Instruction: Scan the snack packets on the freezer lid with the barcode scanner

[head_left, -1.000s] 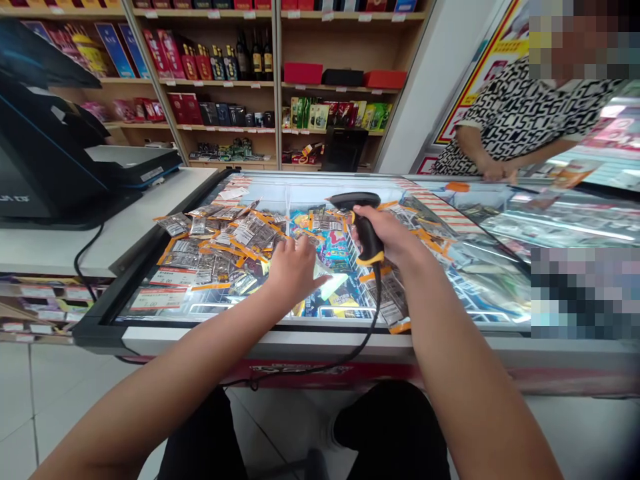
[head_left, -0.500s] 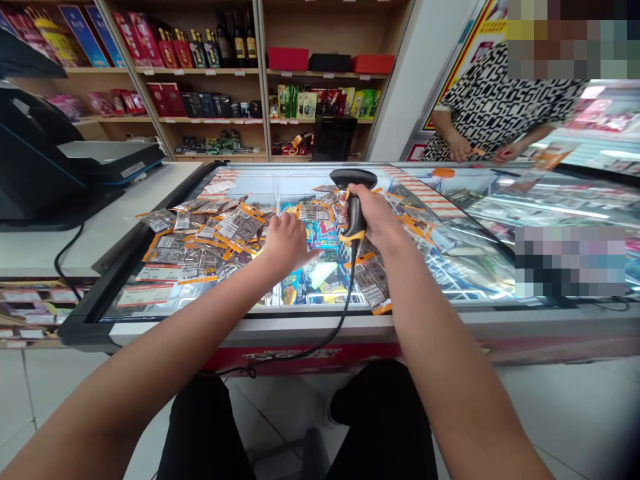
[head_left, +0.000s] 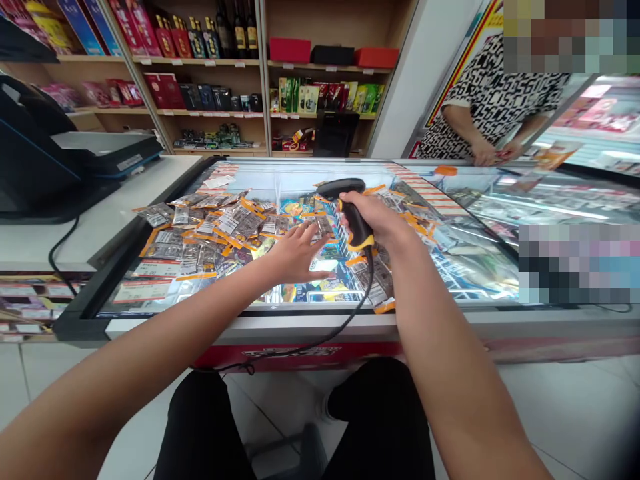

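Observation:
My right hand is wrapped round the grip of a black and yellow barcode scanner. The scanner's head tilts to the left above the glass top of a chest freezer. My left hand is open, palm down, its fingers spread towards a small orange-edged snack packet. Whether the fingertips touch that packet I cannot tell. Left of this hand lies a heap of similar clear and orange packets. From the scanner a black cable loops down over the freezer's front edge.
A scale stands on the white counter at left. Shelves with bottles and boxes line the back. Across the freezer, at right, a person in a patterned top holds their hands together. More packets lie near the front edge.
My left hand has moved right and its fingers have spread out. My right hand has tilted the scanner, its head now further left. The other person's hands have come closer together.

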`<state>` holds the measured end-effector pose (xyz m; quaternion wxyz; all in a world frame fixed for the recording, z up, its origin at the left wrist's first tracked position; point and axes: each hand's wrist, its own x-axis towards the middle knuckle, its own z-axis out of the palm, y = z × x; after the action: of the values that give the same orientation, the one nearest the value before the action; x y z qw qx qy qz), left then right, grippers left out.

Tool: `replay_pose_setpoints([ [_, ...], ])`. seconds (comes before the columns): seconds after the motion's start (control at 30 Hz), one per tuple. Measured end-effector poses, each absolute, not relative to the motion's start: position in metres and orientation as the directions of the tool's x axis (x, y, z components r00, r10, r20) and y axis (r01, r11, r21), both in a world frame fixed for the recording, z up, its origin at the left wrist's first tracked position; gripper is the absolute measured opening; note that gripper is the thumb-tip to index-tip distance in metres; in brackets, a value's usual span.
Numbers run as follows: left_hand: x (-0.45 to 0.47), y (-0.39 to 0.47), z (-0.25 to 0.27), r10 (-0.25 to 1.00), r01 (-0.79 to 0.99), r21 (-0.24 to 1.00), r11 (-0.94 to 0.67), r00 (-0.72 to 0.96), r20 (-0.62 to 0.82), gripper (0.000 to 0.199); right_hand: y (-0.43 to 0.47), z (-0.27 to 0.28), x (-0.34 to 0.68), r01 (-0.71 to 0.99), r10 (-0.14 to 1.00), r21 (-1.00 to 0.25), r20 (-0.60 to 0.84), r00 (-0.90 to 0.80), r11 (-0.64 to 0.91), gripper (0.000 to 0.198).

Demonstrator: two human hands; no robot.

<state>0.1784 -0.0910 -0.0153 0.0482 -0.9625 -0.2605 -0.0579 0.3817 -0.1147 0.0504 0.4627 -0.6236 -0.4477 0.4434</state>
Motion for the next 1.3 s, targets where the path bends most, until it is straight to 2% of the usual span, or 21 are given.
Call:
replay_pose_setpoints([
  [0.07, 0.175, -0.099, -0.020, 0.490, 0.506, -0.081, -0.859, 0.857, 0.158, 0.099, -0.117, 0.051, 0.383, 0.221, 0.973, -0.950, -0.194, 0.126, -0.218, 0.032],
  [0.17, 0.182, -0.112, -0.025, 0.560, 0.578, -0.092, -0.811, 0.812, 0.166, 0.107, -0.120, 0.051, 0.383, 0.273, 0.967, -0.927, -0.249, 0.062, -0.256, 0.032],
  [0.4, 0.194, -0.120, -0.029, 0.597, 0.626, -0.101, -0.773, 0.772, 0.218, 0.108, -0.123, 0.054, 0.380, 0.358, 0.966, -0.898, -0.248, 0.071, -0.257, 0.037],
  [0.6, 0.193, -0.118, -0.024, 0.606, 0.644, -0.146, -0.751, 0.759, 0.238, 0.108, -0.118, 0.049, 0.386, 0.263, 0.975, -0.941, -0.189, 0.118, -0.214, 0.036],
  [0.77, 0.184, -0.094, -0.017, 0.782, 0.812, -0.152, -0.563, 0.583, 0.220, 0.106, -0.113, 0.049, 0.391, 0.129, 0.945, -0.984, -0.075, 0.317, -0.121, 0.031],
  [0.87, 0.177, -0.090, -0.012, 0.798, 0.849, -0.146, -0.508, 0.528, 0.290, 0.097, -0.109, 0.049, 0.392, 0.068, 0.941, -0.996, -0.037, 0.338, -0.063, 0.030],
  [0.93, 0.179, -0.099, -0.007, 0.706, 0.768, -0.156, -0.622, 0.635, 0.314, 0.081, -0.106, 0.050, 0.393, 0.036, 0.935, -0.999, -0.015, 0.354, -0.030, 0.031],
  [0.97, 0.182, -0.107, -0.004, 0.609, 0.666, -0.166, -0.727, 0.738, 0.291, 0.069, -0.105, 0.050, 0.393, 0.025, 0.931, -1.000, -0.002, 0.365, -0.012, 0.032],
  [1.03, 0.190, -0.125, 0.000, 0.311, 0.343, -0.166, -0.924, 0.931, 0.191, 0.051, -0.105, 0.053, 0.395, 0.001, 0.924, -1.000, 0.023, 0.381, 0.025, 0.034],
  [1.07, 0.194, -0.132, 0.000, 0.191, 0.215, -0.144, -0.966, 0.968, 0.165, 0.049, -0.106, 0.054, 0.396, -0.011, 0.925, -0.999, 0.033, 0.379, 0.039, 0.035],
  [1.13, 0.201, -0.143, -0.001, 0.038, 0.056, -0.104, -0.993, 0.985, 0.168, 0.051, -0.109, 0.058, 0.398, -0.017, 0.934, -0.999, 0.042, 0.355, 0.052, 0.039],
  [1.2, 0.202, -0.145, -0.003, -0.016, -0.001, -0.086, -0.996, 0.984, 0.176, 0.056, -0.113, 0.061, 0.401, 0.004, 0.948, -0.999, 0.045, 0.316, 0.046, 0.044],
  [1.3, 0.196, -0.139, -0.003, -0.011, 0.005, -0.101, -0.995, 0.988, 0.155, 0.057, -0.118, 0.063, 0.402, 0.028, 0.963, -0.999, 0.030, 0.268, 0.023, 0.047],
])
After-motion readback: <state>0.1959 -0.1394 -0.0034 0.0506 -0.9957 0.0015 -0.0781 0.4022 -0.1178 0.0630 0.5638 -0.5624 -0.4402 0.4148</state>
